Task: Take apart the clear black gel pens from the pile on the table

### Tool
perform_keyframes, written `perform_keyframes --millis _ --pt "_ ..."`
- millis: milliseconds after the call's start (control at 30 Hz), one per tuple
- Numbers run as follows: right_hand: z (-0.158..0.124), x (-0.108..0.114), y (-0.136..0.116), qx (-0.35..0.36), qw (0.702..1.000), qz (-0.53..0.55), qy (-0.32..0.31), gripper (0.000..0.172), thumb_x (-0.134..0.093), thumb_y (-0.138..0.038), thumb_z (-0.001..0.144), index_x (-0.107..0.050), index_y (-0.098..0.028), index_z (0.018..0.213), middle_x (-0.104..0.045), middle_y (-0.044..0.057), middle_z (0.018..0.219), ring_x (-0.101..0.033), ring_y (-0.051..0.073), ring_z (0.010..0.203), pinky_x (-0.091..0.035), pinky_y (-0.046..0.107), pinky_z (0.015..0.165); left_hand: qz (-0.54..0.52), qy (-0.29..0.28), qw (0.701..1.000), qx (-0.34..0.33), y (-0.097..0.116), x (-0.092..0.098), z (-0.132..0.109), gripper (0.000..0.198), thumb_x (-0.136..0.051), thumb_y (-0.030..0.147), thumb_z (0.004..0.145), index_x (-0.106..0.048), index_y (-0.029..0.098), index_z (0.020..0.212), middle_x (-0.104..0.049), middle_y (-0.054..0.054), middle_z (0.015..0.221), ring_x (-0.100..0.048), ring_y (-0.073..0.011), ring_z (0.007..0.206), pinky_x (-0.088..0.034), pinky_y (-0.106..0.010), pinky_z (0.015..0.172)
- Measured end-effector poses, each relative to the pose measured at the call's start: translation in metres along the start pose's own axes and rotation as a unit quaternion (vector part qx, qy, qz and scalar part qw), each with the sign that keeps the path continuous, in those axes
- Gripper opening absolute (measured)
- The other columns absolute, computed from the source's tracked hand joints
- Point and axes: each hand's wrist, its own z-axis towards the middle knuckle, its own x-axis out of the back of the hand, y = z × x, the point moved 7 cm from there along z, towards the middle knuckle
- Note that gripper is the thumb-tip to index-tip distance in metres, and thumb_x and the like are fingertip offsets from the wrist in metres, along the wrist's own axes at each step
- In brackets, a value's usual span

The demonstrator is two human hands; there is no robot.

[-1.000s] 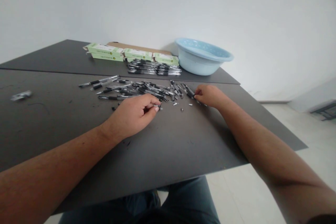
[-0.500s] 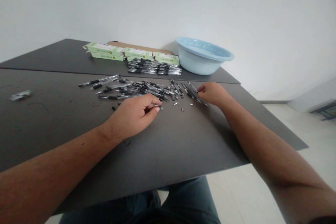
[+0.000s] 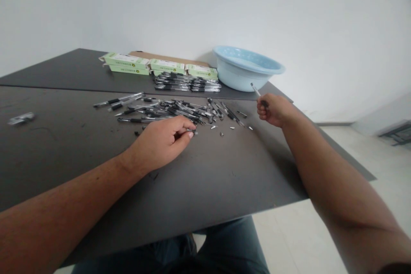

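My right hand (image 3: pixel 272 109) is closed around a clear pen barrel with a black grip (image 3: pixel 256 90), raised off the table at the right. One end of it points up and left, towards the blue basin. Thumb and forefinger of my left hand (image 3: pixel 168 139) pinch a small pen part (image 3: pixel 194 131), mostly covered by the fingers. Behind that hand spreads a loose pile of clear and black pens (image 3: pixel 180 109). Several tiny silvery pen tips (image 3: pixel 232 128) lie on the table between my hands.
Neatly stacked pens (image 3: pixel 175 82) lie behind the loose pile, in front of green pen boxes (image 3: pixel 126 65). A light blue basin (image 3: pixel 244 75) stands at the back right. Some clear plastic pieces (image 3: pixel 21 118) lie far left on the dark table (image 3: pixel 208 188).
My right hand has lifted from the table and moved right, with the pen barrel now tilted up in its fingers. My left hand stays nearly in place.
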Motion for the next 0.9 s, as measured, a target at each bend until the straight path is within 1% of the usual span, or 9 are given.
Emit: perform_keyframes --millis 100,233,300,367,433,567,700,800,900 --pt "-0.002 -0.004 -0.002 0.005 0.999 0.036 -0.005 0.023 -0.054 -0.04 0.087 -0.048 -0.023 0.074 -0.04 -0.003 0.058 -0.035 0.01 0.045 -0.028 0.024 0.04 -0.001 0.0 1.0 -0.002 0.001 0.0 0.0 0.019 -0.058 0.031 0.091 -0.069 0.02 0.101 -0.076 0.001 0.087 -0.07 -0.0164 0.079 -0.048 -0.028 0.071" --pt "-0.004 -0.007 -0.005 0.024 0.998 0.051 0.006 0.014 -0.057 -0.035 0.089 -0.056 -0.021 0.086 -0.039 -0.006 0.053 -0.033 0.009 0.042 -0.026 0.023 0.04 -0.004 -0.004 1.0 -0.003 0.001 -0.001 0.0 0.019 -0.058 0.031 0.091 -0.069 0.02 0.101 -0.075 0.001 0.086 -0.07 -0.0159 0.078 -0.048 -0.027 0.07" --pt "-0.004 -0.006 -0.009 0.046 0.999 0.022 0.019 0.012 -0.055 -0.033 0.091 -0.057 -0.021 0.094 -0.046 -0.005 0.055 -0.038 0.009 0.042 -0.028 0.023 0.04 -0.004 -0.004 1.0 -0.004 0.0 -0.001 0.0 0.019 -0.058 0.031 0.091 -0.069 0.02 0.102 -0.075 0.001 0.086 -0.07 -0.0158 0.077 -0.048 -0.027 0.07" --pt "-0.005 -0.006 -0.014 0.07 0.995 -0.064 0.03 0.014 -0.054 -0.03 0.091 -0.057 -0.022 0.101 -0.059 -0.002 0.063 -0.049 0.011 0.046 -0.035 0.024 0.043 -0.002 -0.001 1.0 -0.003 0.0 -0.001 0.0 0.019 -0.057 0.03 0.091 -0.069 0.021 0.102 -0.076 0.001 0.086 -0.07 -0.0159 0.077 -0.048 -0.027 0.071" --pt "-0.008 -0.009 -0.02 0.096 0.978 -0.185 0.033 0.018 -0.057 -0.027 0.087 -0.056 -0.022 0.104 -0.069 0.001 0.073 -0.058 0.014 0.052 -0.043 0.027 0.05 0.002 -0.001 1.0 -0.003 0.0 -0.001 0.0 0.019 -0.057 0.031 0.091 -0.069 0.021 0.103 -0.076 0.001 0.086 -0.07 -0.0161 0.077 -0.048 -0.027 0.071" --pt "-0.02 -0.025 -0.033 0.157 0.916 -0.37 0.0 0.017 -0.062 -0.03 0.084 -0.062 -0.022 0.098 -0.073 0.004 0.083 -0.066 0.02 0.071 -0.046 0.03 0.064 0.008 -0.011 1.0 -0.004 -0.001 -0.002 0.001 0.019 -0.056 0.032 0.091 -0.069 0.021 0.102 -0.076 0.001 0.087 -0.07 -0.0168 0.078 -0.047 -0.028 0.071" --pt "-0.029 -0.043 -0.037 0.189 0.872 -0.448 -0.059 0.021 -0.05 -0.023 0.089 -0.068 -0.022 0.101 -0.076 0.005 0.092 -0.068 0.021 0.085 -0.045 0.03 0.074 0.013 -0.014 1.0 -0.004 -0.002 -0.002 0.001 0.02 -0.056 0.032 0.092 -0.068 0.022 0.103 -0.076 0.001 0.088 -0.07 -0.017 0.079 -0.047 -0.028 0.072" --pt "-0.03 -0.05 -0.036 0.195 0.843 -0.495 -0.077 0.024 -0.055 -0.023 0.085 -0.07 -0.022 0.104 -0.076 0.006 0.097 -0.068 0.023 0.088 -0.045 0.03 0.076 0.016 -0.02 1.0 -0.001 -0.003 -0.003 0.0 0.021 -0.056 0.033 0.092 -0.068 0.022 0.104 -0.075 0.0 0.087 -0.07 -0.0173 0.078 -0.047 -0.028 0.071" --pt "-0.027 -0.052 -0.03 0.166 0.827 -0.531 -0.076 0.029 -0.061 -0.026 0.08 -0.07 -0.021 0.108 -0.076 0.007 0.096 -0.068 0.025 0.085 -0.045 0.03 0.073 0.018 -0.024 1.0 -0.001 -0.002 -0.003 0.0 0.021 -0.055 0.034 0.092 -0.068 0.022 0.104 -0.075 0.0 0.086 -0.069 -0.0178 0.077 -0.047 -0.029 0.07"
